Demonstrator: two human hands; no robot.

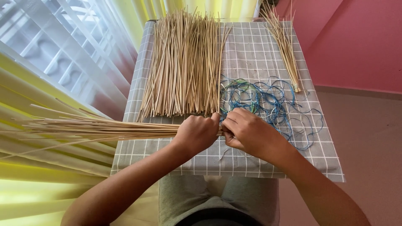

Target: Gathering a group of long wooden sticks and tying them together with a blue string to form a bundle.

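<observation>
My left hand [197,133] is closed around a bundle of thin tan sticks [96,129] that stretches out to the left past the table's edge. My right hand [248,130] pinches the near end of that same bundle, fingertips touching the left hand. Just behind my right hand lies a tangle of blue and green strings [272,102]. A strand seems to run under my right hand, but my fingers hide it.
A large loose pile of sticks [184,62] lies on the grey checked cloth [251,54] of the small table. A tied stick bundle [284,46] rests at the right rear. Yellow and white curtains [63,62] hang at left, a pink wall [356,37] at right.
</observation>
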